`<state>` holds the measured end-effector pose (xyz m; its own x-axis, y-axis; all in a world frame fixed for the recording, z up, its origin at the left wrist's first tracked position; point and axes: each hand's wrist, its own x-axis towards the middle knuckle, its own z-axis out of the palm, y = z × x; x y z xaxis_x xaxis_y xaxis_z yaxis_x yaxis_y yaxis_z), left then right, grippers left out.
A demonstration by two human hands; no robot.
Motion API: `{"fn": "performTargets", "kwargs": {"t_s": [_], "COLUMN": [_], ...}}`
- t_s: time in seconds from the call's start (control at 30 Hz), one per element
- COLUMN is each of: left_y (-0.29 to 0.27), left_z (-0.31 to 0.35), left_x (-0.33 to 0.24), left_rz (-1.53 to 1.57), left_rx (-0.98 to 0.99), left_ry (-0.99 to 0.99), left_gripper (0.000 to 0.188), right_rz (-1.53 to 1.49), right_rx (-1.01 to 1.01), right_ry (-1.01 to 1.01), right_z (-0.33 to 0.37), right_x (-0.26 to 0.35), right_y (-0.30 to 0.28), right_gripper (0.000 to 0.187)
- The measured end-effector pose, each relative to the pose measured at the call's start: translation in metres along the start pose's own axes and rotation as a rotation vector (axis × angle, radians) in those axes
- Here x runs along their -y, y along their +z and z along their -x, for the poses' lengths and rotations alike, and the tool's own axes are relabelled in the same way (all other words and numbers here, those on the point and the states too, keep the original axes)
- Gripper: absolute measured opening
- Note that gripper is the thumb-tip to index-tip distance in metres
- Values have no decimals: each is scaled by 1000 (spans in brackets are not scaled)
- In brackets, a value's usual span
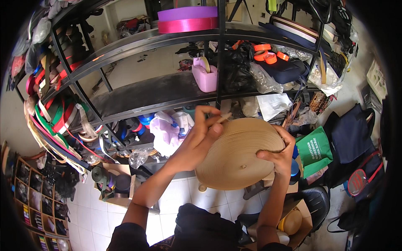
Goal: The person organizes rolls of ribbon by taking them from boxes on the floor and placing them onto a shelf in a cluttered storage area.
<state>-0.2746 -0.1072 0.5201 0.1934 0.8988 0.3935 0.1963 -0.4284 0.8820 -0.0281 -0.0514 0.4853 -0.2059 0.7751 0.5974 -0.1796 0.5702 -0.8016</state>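
A large tan roll of webbing (238, 157) is held up in front of my chest, its flat wound side facing me. My right hand (281, 154) grips its right edge, thumb on the flat side and fingers behind the rim. At the upper left rim, my left hand (202, 136) is closed with bent fingers around a short loose end of the webbing (226, 117). The backs of the left fingers partly hide that end.
Ahead stands a black metal shelf (142, 90) with a pink tape dispenser (205, 77), purple and pink ribbon rolls (188, 26) and orange tape rolls (264, 52). Boxes of rolls (113, 196) stand low left and right (307, 221). A green bag (314, 152) hangs right.
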Motion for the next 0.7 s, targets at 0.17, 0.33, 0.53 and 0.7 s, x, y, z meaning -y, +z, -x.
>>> {"fn": "performTargets", "kwargs": {"t_s": [0.17,0.33,0.53,0.7], "left_y": [-1,-30,-50,-71], "left_z": [-2,-13,-26,-30], "left_x": [1,-6,-3,2], "left_rz": [179,-2,58,104], "left_rx": [-181,-99,-145,-104], "left_ry": [121,49,143,176], "left_gripper": [22,17,15,9], "right_rz": [-45,-31,46,62], "right_rx": [27,17,-7,-75], "right_ry": [-2,2,13,2], "right_z": [-10,-20,-29,-34], "right_x": [-4,-7,-4,-3], "right_y": [10,24,45,65], "right_gripper": [65,65,63,59]}}
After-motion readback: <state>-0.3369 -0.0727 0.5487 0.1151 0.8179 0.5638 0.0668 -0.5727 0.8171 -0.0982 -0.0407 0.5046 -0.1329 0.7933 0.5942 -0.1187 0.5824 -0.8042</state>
